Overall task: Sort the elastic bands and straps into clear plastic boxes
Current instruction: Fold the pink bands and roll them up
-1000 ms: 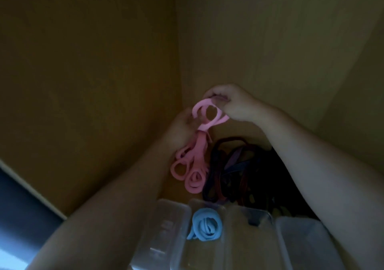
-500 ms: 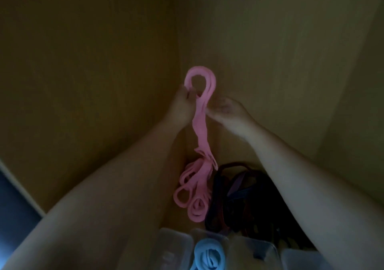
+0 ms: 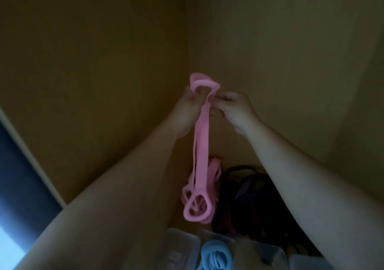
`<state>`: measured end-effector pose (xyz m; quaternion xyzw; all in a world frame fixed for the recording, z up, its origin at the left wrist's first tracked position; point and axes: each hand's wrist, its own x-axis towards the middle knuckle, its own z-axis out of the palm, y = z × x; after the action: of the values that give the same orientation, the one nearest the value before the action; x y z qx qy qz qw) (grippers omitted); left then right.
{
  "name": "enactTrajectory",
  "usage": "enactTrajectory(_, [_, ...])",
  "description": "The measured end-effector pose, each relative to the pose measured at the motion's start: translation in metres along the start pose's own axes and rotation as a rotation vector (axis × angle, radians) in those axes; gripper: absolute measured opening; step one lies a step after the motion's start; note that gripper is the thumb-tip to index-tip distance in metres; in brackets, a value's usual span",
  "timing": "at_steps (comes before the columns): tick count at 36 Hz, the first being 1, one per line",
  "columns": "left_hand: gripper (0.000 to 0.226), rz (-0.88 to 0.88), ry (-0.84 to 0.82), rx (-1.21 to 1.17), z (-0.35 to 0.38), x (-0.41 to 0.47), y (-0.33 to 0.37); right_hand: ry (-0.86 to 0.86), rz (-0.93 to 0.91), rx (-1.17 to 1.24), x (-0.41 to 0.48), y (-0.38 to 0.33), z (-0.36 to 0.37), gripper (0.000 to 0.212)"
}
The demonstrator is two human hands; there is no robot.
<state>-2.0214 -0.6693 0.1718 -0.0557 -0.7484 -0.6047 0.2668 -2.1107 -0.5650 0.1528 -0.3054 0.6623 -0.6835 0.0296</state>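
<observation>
Two hands hold the pink band [image 3: 201,145] high: my left hand [image 3: 187,108] and right hand [image 3: 235,109] pinch its top loop from either side, its length hanging straight down toward the boxes [image 3: 179,249] below.

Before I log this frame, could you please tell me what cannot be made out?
Head view, boxes: cut off by the bottom edge.
Head view, dark bands: too dim to count; the right arm covers some.
Head view, pink band: blur hides whether one or several hang.
</observation>
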Motion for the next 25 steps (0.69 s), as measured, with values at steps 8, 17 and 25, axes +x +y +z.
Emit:
enactTrajectory(8, [0.028, -0.195, 0.274, 0.176, -0.016, -0.03, -0.044, -0.147, 0.141, -0.198, -0.003, 0.049, 0.002, 0.021])
enactTrajectory(17, [0.028, -0.34, 0.399, 0.397, -0.021, -0.069, -0.09, -0.544, 0.253, -0.578, -0.018, 0.162, 0.0, 0.014])
enactTrajectory(25, [0.028, -0.353, 0.485, 0.417, -0.02, -0.112, -0.084, -0.768, 0.166, -0.719, -0.027, 0.197, 0.012, 0.022])
